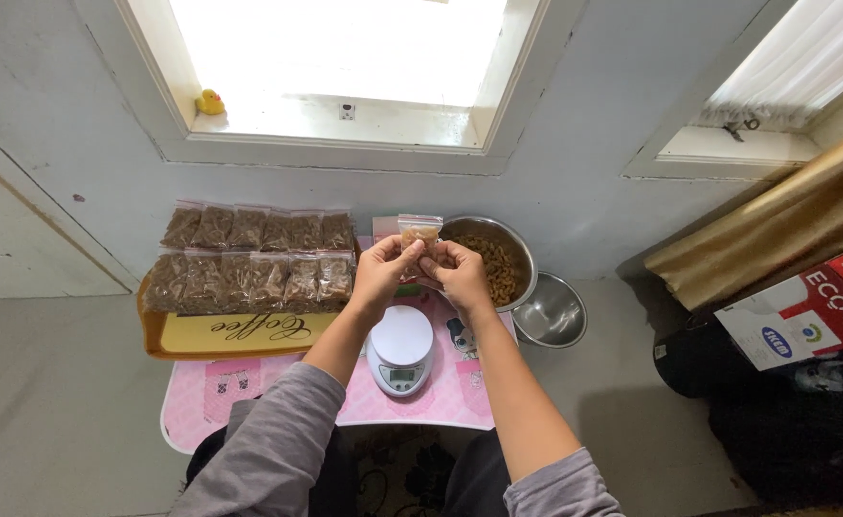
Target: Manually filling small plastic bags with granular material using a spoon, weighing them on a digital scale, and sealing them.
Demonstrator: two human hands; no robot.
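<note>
Head view: along the worktop's point(201, 402) left edge a tray point(168, 335) carries filled bags point(249, 258); above the far edge, the left hand point(380, 273) and right hand point(457, 271) pinch a small kibble bag point(420, 230), best kept upright while its top is pressed evenly.

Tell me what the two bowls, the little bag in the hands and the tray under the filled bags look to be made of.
Large bowl and empty small bowl: probably stainless steel, grey with a bright sheen. Small bag, pinched by the left hand and right hand: clear thin plastic, brown contents showing through. Tray: matte yellow-brown, likely plastic or wood; hard to tell.
</note>
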